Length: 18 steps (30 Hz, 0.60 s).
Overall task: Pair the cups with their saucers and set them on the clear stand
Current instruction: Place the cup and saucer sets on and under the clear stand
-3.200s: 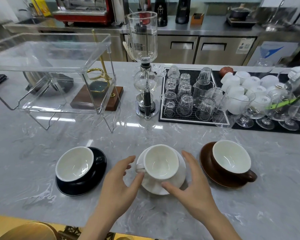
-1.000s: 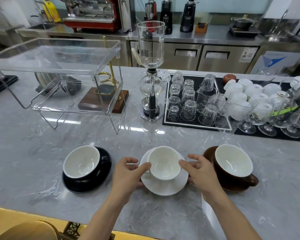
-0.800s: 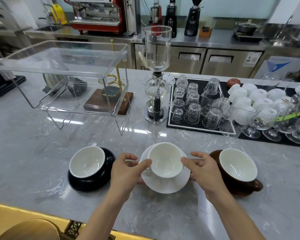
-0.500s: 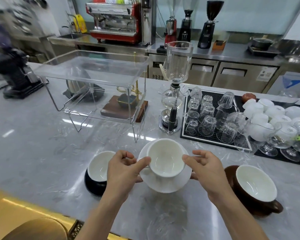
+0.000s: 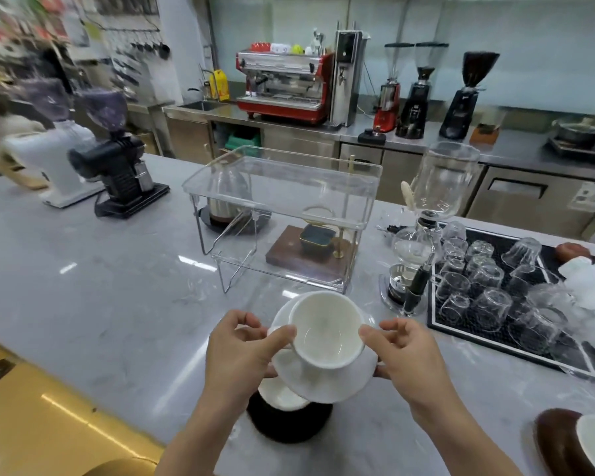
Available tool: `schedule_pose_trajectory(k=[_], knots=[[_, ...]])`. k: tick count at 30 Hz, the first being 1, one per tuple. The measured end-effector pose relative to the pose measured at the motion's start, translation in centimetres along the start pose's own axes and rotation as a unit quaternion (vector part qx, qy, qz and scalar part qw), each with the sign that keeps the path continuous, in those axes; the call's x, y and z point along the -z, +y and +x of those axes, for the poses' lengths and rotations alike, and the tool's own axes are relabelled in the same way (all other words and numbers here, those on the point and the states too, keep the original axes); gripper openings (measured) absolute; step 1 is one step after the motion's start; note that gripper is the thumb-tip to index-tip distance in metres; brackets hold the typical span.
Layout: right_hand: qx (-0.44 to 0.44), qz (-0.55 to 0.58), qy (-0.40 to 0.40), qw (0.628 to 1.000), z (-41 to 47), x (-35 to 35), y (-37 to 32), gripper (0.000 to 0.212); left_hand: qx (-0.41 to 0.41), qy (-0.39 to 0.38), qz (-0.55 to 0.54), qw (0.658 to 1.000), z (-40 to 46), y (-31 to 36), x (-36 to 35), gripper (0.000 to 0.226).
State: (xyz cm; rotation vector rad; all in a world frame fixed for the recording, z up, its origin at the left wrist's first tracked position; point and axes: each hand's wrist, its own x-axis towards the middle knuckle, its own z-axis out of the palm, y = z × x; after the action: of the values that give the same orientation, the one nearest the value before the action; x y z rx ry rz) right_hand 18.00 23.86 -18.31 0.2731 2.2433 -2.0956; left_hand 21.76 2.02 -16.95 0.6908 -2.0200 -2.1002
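Observation:
A white cup (image 5: 327, 331) sits on its white saucer (image 5: 333, 383), both lifted off the marble counter. My left hand (image 5: 241, 355) grips the saucer's left edge with its thumb against the cup's rim. My right hand (image 5: 409, 359) holds the right edge the same way. The clear stand (image 5: 282, 187), an acrylic two-level rack, is just beyond the cup with nothing on its top shelf. The black cup and saucer (image 5: 289, 413) rest on the counter under the white set, partly hidden. The brown cup and saucer (image 5: 577, 444) sit at the lower right corner.
A glass siphon brewer (image 5: 426, 228) stands right of the stand. A black mat (image 5: 505, 290) holds several upturned glasses, with white cups (image 5: 594, 286) beyond. A wooden base with a small dish (image 5: 309, 249) lies behind the stand. Two grinders (image 5: 93, 159) stand at the far left.
Both hands closed on the white saucer, lifted it with the cup off the counter and carried it up and toward the clear stand. The view has swung left.

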Motion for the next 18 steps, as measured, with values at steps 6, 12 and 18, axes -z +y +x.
schedule_pose_trajectory(k=[6, 12, 18], knots=[[0.007, -0.025, 0.008, 1.000, 0.8, -4.5, -1.2, 0.039, -0.016, 0.022, 0.013, 1.000, 2.9, 0.7, 3.4, 0.047], [0.014, -0.011, 0.004, 1.000, 1.6, -8.0, -2.9, 0.037, -0.034, 0.018, -0.004, 0.999, 6.0, 1.8, 5.6, 0.057], [0.019, -0.017, 0.020, 0.999, 2.6, -10.1, -3.8, 0.038, -0.046, 0.013, -0.012, 0.999, 8.5, 3.0, 6.3, 0.070]])
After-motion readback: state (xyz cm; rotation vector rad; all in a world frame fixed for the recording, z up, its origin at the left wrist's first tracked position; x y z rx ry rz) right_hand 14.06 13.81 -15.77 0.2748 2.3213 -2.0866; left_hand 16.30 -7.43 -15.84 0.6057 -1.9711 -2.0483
